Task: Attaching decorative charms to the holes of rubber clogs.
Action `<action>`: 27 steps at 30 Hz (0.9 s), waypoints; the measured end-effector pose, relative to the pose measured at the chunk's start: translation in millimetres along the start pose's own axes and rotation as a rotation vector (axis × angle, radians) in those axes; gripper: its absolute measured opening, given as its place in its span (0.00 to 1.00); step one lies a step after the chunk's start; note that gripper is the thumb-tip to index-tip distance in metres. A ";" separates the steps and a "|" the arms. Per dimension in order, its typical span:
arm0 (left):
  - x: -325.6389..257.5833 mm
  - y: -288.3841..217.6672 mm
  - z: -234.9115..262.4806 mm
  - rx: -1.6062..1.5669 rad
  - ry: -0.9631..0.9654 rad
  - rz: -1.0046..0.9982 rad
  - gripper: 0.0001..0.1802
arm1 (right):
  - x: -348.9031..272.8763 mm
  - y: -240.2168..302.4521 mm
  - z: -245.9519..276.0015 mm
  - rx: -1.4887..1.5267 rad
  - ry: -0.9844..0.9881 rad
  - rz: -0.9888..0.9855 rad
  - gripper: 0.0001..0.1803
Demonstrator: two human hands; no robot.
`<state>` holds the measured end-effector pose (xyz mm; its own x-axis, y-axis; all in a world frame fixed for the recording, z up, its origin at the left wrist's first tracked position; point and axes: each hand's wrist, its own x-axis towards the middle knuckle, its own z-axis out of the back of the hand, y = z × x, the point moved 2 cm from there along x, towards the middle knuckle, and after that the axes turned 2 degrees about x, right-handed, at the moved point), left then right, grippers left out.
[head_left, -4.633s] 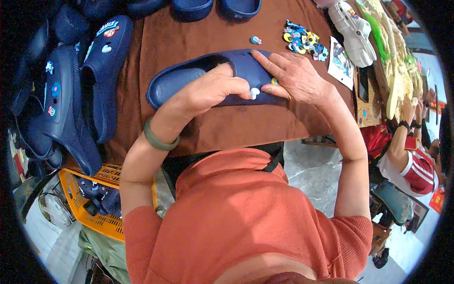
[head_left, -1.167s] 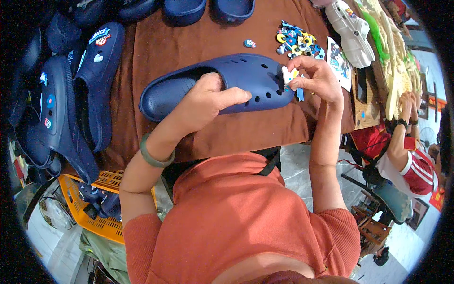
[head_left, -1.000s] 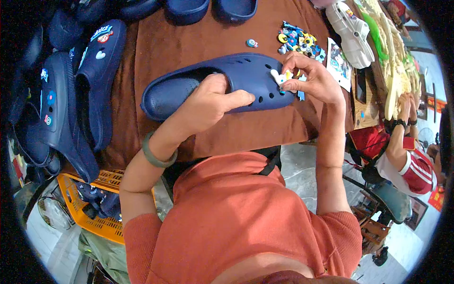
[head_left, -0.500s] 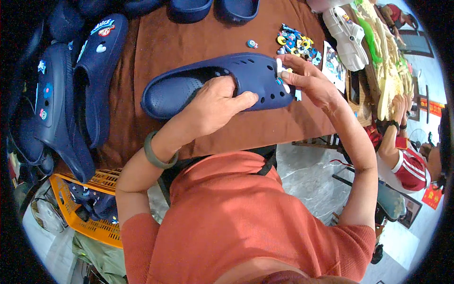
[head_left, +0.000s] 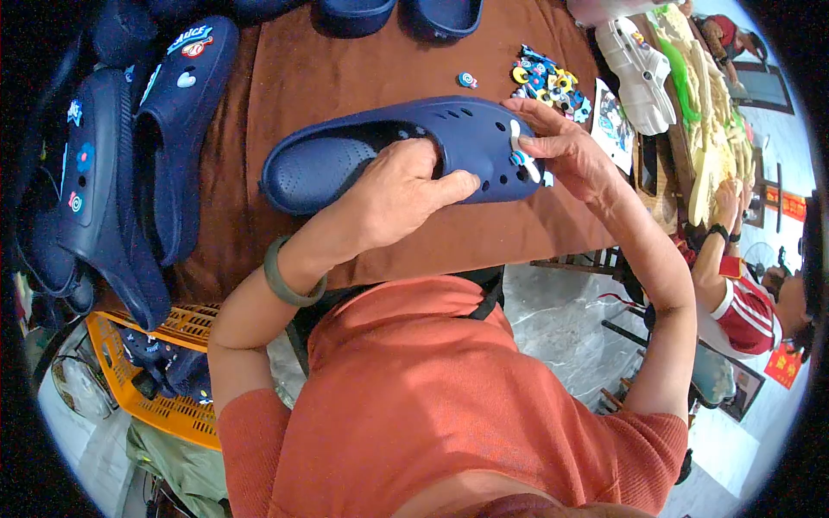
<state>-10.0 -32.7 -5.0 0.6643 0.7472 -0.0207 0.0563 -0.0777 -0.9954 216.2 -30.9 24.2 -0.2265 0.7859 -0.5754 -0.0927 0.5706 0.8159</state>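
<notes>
Your left hand (head_left: 401, 186) grips the navy clog (head_left: 473, 147), fingers inside its opening and thumb outside on the upper. The clog lies on the brown cloth (head_left: 371, 65) before you, toe to the right. Your right hand (head_left: 566, 148) is partly curled at the toe, thumb against a white charm (head_left: 529, 166); whether it pinches the charm, I cannot tell. At your left, a decorated clog (head_left: 177, 112) bears a blue charm (head_left: 189, 37) with white raised lettering. Beside the charm pile (head_left: 551, 85) lies a printed card (head_left: 611, 128), its details too small to read. A red sign (head_left: 784, 365) at far right shows yellowish characters.
</notes>
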 end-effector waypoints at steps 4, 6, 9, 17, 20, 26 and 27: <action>-0.1 -3.7 -0.2 0.027 -0.005 -0.001 0.17 | -8.2 -3.5 -6.7 -0.096 -0.085 0.084 0.34; 0.4 -1.3 -0.3 0.059 -0.031 -0.010 0.16 | -8.3 -9.3 -8.6 -0.126 -0.109 0.109 0.32; 0.2 -0.5 -0.7 0.042 -0.029 0.015 0.16 | -9.7 -13.7 -8.8 -0.180 -0.130 0.160 0.29; -5.5 -4.2 -2.6 0.162 -0.052 -0.022 0.16 | -8.8 -6.1 -0.8 -0.277 -0.075 0.032 0.35; -7.8 -1.9 -3.7 0.217 -0.052 -0.051 0.16 | -4.1 5.1 -2.2 -0.329 -0.033 0.007 0.40; -8.7 -8.1 -6.0 0.287 -0.052 -0.077 0.14 | -0.9 -2.4 -10.4 -0.259 -0.062 0.064 0.43; -9.4 -8.3 -7.6 0.294 -0.077 -0.146 0.14 | -3.0 -3.3 -13.3 -0.178 -0.103 0.077 0.43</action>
<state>-11.0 -44.1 4.2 0.6063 0.7848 0.1285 -0.0777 0.2193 -0.9726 204.3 -38.4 24.0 -0.1402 0.8510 -0.5060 -0.2510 0.4638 0.8496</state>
